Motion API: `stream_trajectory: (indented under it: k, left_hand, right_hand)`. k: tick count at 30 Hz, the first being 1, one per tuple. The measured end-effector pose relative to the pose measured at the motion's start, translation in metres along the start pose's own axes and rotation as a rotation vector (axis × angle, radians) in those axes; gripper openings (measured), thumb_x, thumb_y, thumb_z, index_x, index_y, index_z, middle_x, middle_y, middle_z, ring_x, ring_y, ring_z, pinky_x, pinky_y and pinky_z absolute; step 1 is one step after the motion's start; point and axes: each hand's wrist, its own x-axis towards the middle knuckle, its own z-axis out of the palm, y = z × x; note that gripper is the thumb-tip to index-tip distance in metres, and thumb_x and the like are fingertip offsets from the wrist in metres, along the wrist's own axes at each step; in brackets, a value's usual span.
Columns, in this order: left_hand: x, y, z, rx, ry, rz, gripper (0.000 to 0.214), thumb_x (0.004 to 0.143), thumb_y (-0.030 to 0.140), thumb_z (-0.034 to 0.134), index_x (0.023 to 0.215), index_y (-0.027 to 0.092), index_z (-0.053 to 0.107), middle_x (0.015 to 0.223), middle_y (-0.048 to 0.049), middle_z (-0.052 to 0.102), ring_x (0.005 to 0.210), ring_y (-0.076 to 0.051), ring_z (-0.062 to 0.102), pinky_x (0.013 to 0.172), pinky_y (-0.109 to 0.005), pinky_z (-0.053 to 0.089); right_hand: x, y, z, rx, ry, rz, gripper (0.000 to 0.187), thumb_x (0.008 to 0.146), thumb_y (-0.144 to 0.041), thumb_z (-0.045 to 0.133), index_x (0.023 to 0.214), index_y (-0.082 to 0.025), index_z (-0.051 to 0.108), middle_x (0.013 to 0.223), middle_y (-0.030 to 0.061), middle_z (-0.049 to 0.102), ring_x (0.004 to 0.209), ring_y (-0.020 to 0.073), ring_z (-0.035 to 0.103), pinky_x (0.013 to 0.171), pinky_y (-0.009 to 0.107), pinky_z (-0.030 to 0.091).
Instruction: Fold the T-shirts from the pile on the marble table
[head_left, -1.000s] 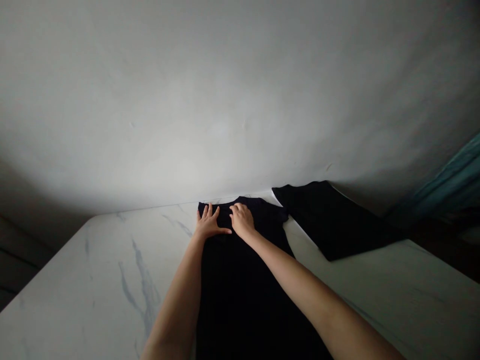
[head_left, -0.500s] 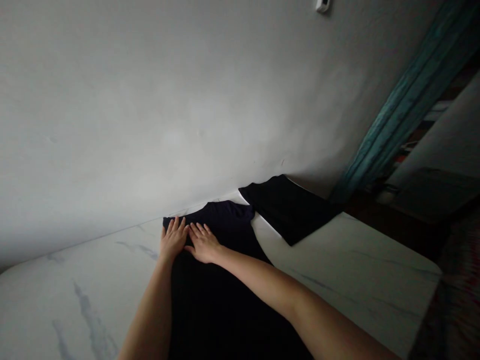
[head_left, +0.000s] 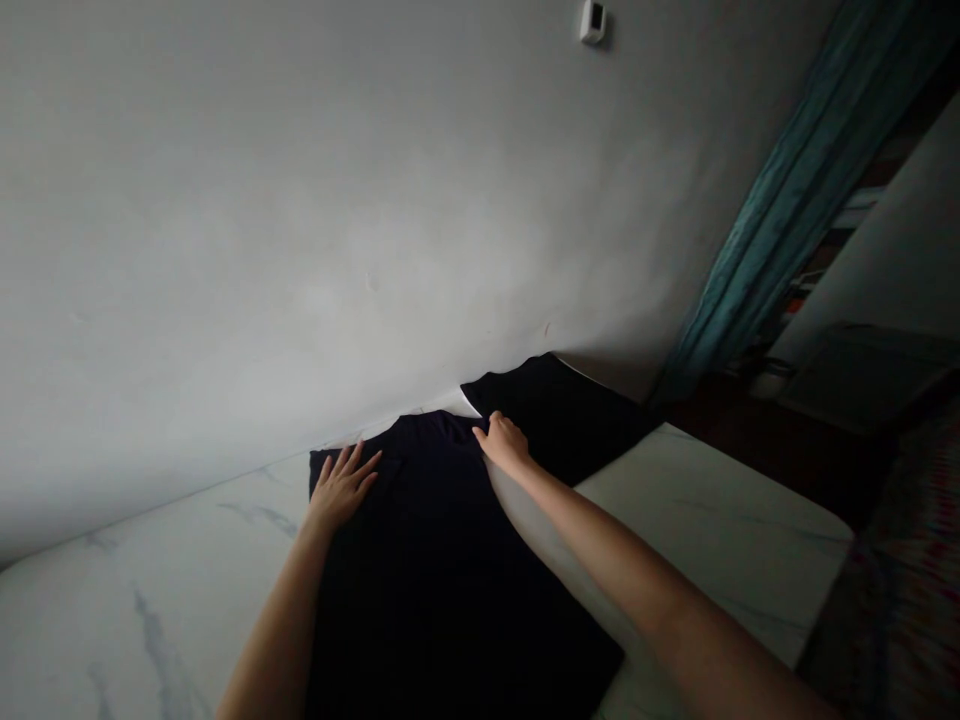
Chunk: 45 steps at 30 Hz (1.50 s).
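A dark navy shirt (head_left: 420, 560) lies spread over the table, its far edge close to the wall. My left hand (head_left: 343, 488) rests flat on its far left corner with the fingers spread. At the shirt's far right corner, my right hand (head_left: 504, 440) has its fingers curled and pinches the cloth, which puckers beside it. Just beyond that hand, a second dark piece of folded cloth (head_left: 577, 410) lies near the wall. The near end of the shirt runs out of view at the bottom.
The white marble-patterned table (head_left: 720, 500) has a rounded right corner and meets a grey wall (head_left: 360, 200) at the back. A small white device (head_left: 592, 22) is fixed high on the wall. At the right hangs a teal curtain (head_left: 772, 210), with patterned fabric (head_left: 915, 580) below it.
My right hand has moved right, from beside my left hand to the shirt's far right corner, and has closed on the cloth. My left hand stays flat at the left corner.
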Motion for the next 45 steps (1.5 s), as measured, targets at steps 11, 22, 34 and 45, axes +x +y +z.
stream_trajectory:
  k: [11,22,34,45]
  left_hand:
    - [0.037,0.065,-0.048,-0.638,-0.060,-0.168,0.023,0.088,0.031,0.060,0.103,0.024,0.075,0.123,-0.0075,0.070,0.121,-0.029,0.060,0.104,-0.037,0.045]
    - [0.090,0.128,-0.034,-1.803,-0.332,-0.749,0.052,0.093,0.062,0.044,0.084,0.015,0.064,0.065,-0.0042,0.063,0.058,-0.018,0.064,0.056,-0.030,0.055]
    - [0.080,0.107,-0.014,-1.687,0.009,-0.884,0.024,0.089,0.029,0.065,0.109,0.016,0.062,0.093,-0.0073,0.069,0.077,-0.019,0.068,0.063,-0.030,0.058]
    - [0.070,0.104,-0.017,-1.558,0.202,-0.929,0.007,0.091,0.026,0.057,0.091,0.019,0.060,0.070,-0.0009,0.058,0.060,-0.016,0.062,0.054,-0.026,0.053]
  right_hand:
    - [0.018,-0.009,0.035,0.144,-0.053,-0.040,0.036,0.085,-0.012,0.059,0.121,-0.012,0.059,0.118,0.0156,0.068,0.112,0.0254,0.064,0.090,0.031,0.049]
    - [0.004,-0.038,0.054,0.296,-0.061,-0.591,0.032,0.089,-0.009,0.047,0.114,-0.018,0.065,0.118,0.0082,0.066,0.106,0.0185,0.063,0.090,0.026,0.048]
    - [-0.055,0.006,0.018,-0.043,-0.085,-0.427,0.036,0.084,-0.026,0.070,0.116,-0.014,0.058,0.113,0.0145,0.066,0.108,0.0264,0.062,0.088,0.034,0.050]
    - [-0.085,-0.008,0.008,-0.222,-0.197,-0.532,0.030,0.097,-0.008,0.037,0.110,-0.017,0.061,0.106,0.0123,0.071,0.091,0.0195,0.071,0.074,0.026,0.051]
